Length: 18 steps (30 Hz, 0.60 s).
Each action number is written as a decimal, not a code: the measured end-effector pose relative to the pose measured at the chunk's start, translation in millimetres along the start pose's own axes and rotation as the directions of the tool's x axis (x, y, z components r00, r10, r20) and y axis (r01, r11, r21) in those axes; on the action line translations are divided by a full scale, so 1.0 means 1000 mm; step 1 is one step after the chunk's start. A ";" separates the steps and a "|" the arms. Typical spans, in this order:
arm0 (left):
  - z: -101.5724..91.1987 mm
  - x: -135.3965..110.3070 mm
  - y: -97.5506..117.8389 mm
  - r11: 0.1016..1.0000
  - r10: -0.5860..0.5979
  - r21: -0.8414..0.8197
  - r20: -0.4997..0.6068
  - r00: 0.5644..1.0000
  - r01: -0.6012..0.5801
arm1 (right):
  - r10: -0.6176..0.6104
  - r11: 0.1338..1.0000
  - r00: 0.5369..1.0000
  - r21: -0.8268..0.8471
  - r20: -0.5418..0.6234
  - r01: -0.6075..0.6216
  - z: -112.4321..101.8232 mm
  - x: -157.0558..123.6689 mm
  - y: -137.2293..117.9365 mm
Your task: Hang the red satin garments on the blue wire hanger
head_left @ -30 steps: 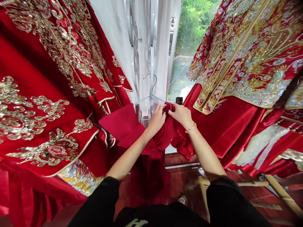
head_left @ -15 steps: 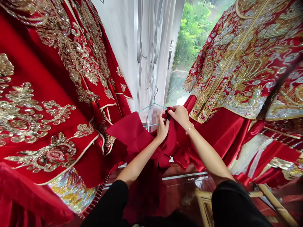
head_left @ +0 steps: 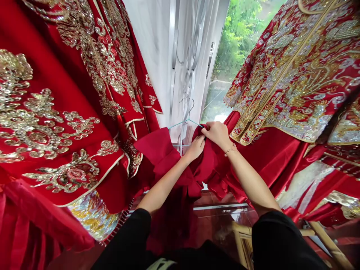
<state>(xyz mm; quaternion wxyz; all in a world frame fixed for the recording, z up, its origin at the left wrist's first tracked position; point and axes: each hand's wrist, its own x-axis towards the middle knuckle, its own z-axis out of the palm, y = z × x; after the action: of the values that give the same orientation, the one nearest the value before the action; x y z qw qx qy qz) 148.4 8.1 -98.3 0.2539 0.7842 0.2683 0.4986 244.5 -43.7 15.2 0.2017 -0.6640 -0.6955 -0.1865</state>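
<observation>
In the head-worn view, a person's left hand [head_left: 196, 147] and right hand [head_left: 218, 134] grip a red satin garment [head_left: 204, 161] at frame centre, the fingers of both closed on its bunched folds, with the right hand's fingers [head_left: 210, 127] curled over the top. The gathered cloth meets the right end of a pale blue wire hanger [head_left: 182, 125], whose hook rises before a sheer white curtain [head_left: 149, 48]. A thin gold bracelet [head_left: 230, 150] circles the right wrist. A gold-embroidered red robe [head_left: 84, 112] fills the left of the frame, and a beaded red jacket [head_left: 292, 75] hangs at upper right. Green foliage shows through a window [head_left: 242, 37] at top, and a bamboo frame [head_left: 242, 234] stands on red floor tiles [head_left: 219, 221] at lower right.
</observation>
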 end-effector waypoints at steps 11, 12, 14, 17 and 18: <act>-0.078 -0.133 0.039 0.871 0.251 0.459 -0.110 0.962 -0.175 | -0.078 0.867 0.987 0.479 -0.139 0.136 0.025 -0.042 0.026; -0.094 -0.135 0.044 0.848 0.294 0.499 -0.164 0.942 -0.178 | -0.038 0.853 0.966 0.495 -0.256 0.165 0.032 -0.050 0.024; -0.122 -0.132 0.051 0.835 0.339 0.536 -0.328 0.882 -0.122 | 0.057 0.822 0.872 0.518 -0.485 0.235 0.049 -0.069 0.012; -0.145 -0.133 0.055 0.868 0.341 0.495 -0.561 0.754 -0.024 | 0.193 0.765 0.730 0.566 -0.656 0.307 0.083 -0.116 -0.024; -0.145 -0.140 0.056 0.879 0.353 0.477 -0.611 0.709 -0.026 | 0.246 0.736 0.707 0.602 -0.663 0.308 0.095 -0.137 -0.038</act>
<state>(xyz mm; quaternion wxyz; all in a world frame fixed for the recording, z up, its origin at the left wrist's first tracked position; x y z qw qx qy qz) -25.2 -107.4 -97.4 -0.0977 0.6057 0.3618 0.7019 208.0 -111.3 -137.8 0.6746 -0.4073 -0.5936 -0.1637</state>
